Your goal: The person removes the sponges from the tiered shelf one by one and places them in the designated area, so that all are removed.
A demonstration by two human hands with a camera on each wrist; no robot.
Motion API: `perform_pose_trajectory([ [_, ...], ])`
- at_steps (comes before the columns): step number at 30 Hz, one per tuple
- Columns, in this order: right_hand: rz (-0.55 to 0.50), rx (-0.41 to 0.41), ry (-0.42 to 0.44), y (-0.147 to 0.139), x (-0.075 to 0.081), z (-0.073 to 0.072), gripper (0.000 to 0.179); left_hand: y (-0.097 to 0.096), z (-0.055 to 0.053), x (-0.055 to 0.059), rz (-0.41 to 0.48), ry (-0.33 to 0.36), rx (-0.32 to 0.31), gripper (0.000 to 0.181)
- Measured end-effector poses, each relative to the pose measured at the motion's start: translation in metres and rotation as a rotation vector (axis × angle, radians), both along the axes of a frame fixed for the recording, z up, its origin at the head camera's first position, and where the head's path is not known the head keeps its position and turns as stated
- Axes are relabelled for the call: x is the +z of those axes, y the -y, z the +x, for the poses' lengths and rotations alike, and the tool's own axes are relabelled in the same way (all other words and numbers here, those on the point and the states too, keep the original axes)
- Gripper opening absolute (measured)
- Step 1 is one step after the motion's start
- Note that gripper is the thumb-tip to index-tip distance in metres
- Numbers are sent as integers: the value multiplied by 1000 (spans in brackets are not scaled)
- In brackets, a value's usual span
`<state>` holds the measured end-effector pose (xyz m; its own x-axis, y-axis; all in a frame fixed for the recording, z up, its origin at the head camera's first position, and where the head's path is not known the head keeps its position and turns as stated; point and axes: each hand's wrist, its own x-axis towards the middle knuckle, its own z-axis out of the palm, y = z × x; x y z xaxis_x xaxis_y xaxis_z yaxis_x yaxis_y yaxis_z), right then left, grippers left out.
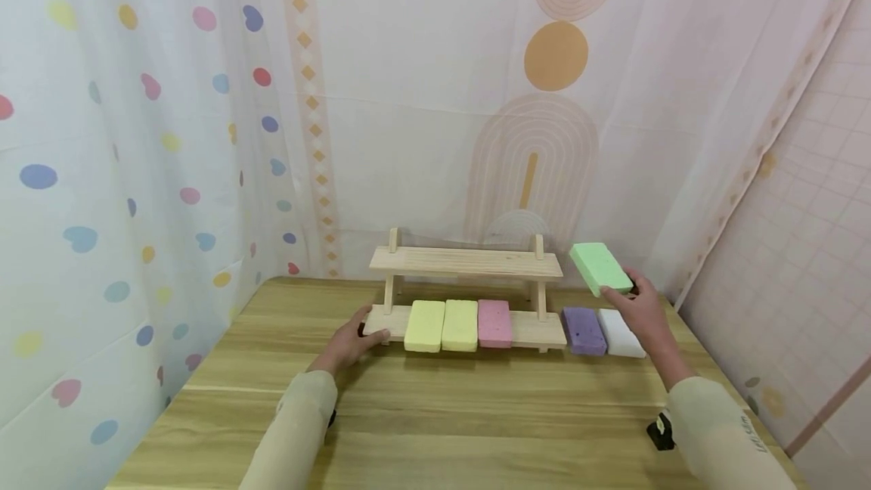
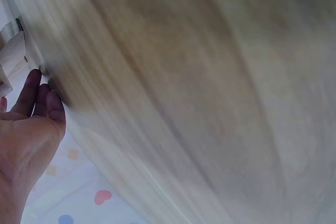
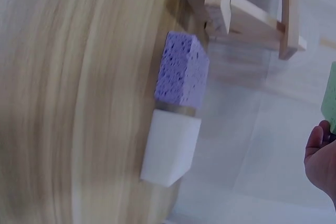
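Observation:
A two-tier wooden shelf (image 1: 466, 262) stands on the table, its upper tier bare. My left hand (image 1: 348, 340) holds the left end of the lower tier, with the thumb at the front edge. In the left wrist view the fingers (image 2: 38, 95) lie close to the tabletop. My right hand (image 1: 640, 310) pinches a green sponge (image 1: 600, 268), raised to the right of the shelf. On the lower tier lie a yellow sponge (image 1: 425, 326), a second yellow sponge (image 1: 460, 325) and a pink sponge (image 1: 494, 323), side by side.
Right of the shelf, a purple sponge (image 1: 584, 330) and a white sponge (image 1: 618, 333) sit on the wooden table (image 1: 476, 422). Patterned curtains (image 1: 408, 97) hang behind and along both sides. A small black object (image 1: 660, 432) shows by the right sleeve.

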<state>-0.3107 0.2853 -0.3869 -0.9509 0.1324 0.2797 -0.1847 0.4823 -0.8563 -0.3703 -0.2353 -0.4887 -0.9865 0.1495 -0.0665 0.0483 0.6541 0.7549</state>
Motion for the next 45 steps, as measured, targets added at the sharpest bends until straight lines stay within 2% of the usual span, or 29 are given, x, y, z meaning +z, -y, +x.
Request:
perform_pose_trajectory([
  [8,25,-119,49,-22,-11,8,76,-1,2,3,-3,5,8,90],
  [15,13,-161,122,-42,-26,14,74,0,4,4,-15,-9,1,89],
  [21,42,-244,172,-63,-39,15,79,-1,4,4,-14,-5,-3,90],
  [28,24,-284,197,-79,-53,18,77,-1,4,5,-2,-7,-2,91],
  [39,22,-348,238,-87,-67,21,72,1,5,5,12,-21,-2,92],
  [45,46,-354,276,-92,-75,23,73,0,5,5,9,-13,-2,91],
])
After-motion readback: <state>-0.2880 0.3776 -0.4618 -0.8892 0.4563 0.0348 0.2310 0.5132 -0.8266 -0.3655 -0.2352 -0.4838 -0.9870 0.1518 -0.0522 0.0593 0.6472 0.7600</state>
